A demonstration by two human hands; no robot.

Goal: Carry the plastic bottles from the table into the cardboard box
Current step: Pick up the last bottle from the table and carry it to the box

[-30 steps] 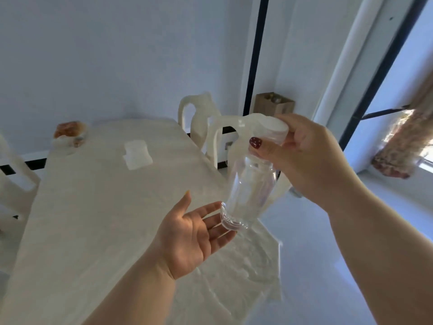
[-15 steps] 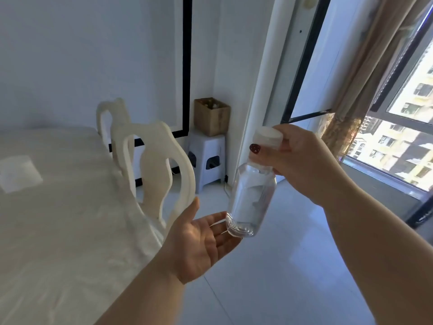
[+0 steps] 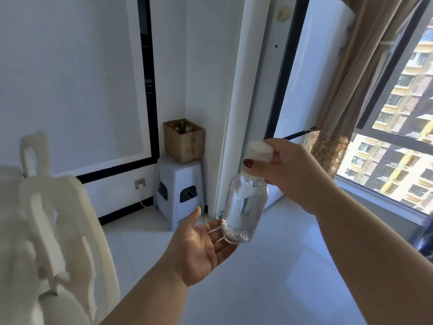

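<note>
A clear plastic bottle (image 3: 244, 211) with a white cap hangs upright in the air, gripped at its neck and cap by my right hand (image 3: 291, 173). My left hand (image 3: 201, 248) is open, palm up, just under and to the left of the bottle's base, its fingertips near the base. The brown cardboard box (image 3: 184, 141) stands open on a grey plastic stool (image 3: 179, 191) in the far corner, with a few bottles showing inside it.
Two white chair backs (image 3: 58, 228) fill the lower left. A white tiled floor (image 3: 269, 277) lies between me and the stool. A window with a brown curtain (image 3: 346, 90) is on the right. A wall socket with a cable (image 3: 140, 184) sits left of the stool.
The view has swung right, away from the table; the box and stool now appear larger and closer. Both hands keep the same pose around the bottle.
</note>
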